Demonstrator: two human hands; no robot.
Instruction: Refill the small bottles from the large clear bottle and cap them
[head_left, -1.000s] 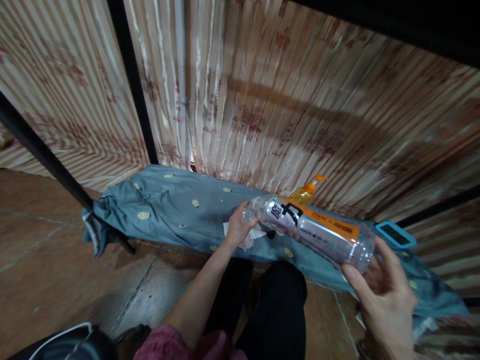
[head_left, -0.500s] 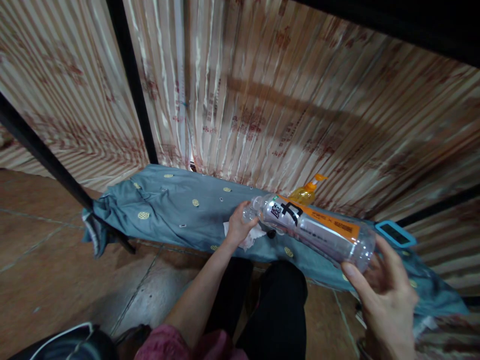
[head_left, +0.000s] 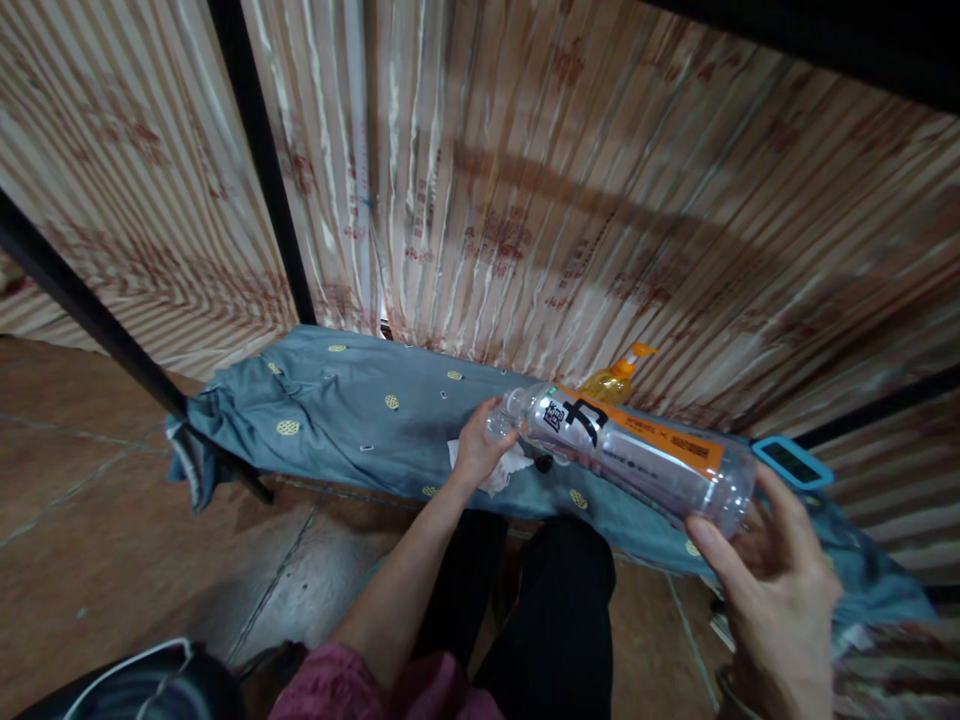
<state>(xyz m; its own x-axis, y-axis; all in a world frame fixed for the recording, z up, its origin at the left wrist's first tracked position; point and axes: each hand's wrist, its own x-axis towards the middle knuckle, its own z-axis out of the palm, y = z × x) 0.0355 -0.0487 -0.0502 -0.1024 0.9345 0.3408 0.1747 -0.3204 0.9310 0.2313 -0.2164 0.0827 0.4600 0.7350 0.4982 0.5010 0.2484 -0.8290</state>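
A clear plastic bottle [head_left: 630, 455] with an orange label was held lying sideways at centre right of the frame, above a blue-grey cloth [head_left: 352, 420]. Its base was cupped by the curled fingers of the right hand [head_left: 772, 580] at lower right. Its neck was gripped by the closed fingers of the left hand [head_left: 480, 455], just over a white tissue [head_left: 504, 472]. A yellow pump bottle [head_left: 615, 380] stood just behind.

Clear bottle [head_left: 637, 455], orange-black label; blue-grey cloth [head_left: 360, 425], gold dots; striped curtain [head_left: 570, 190].
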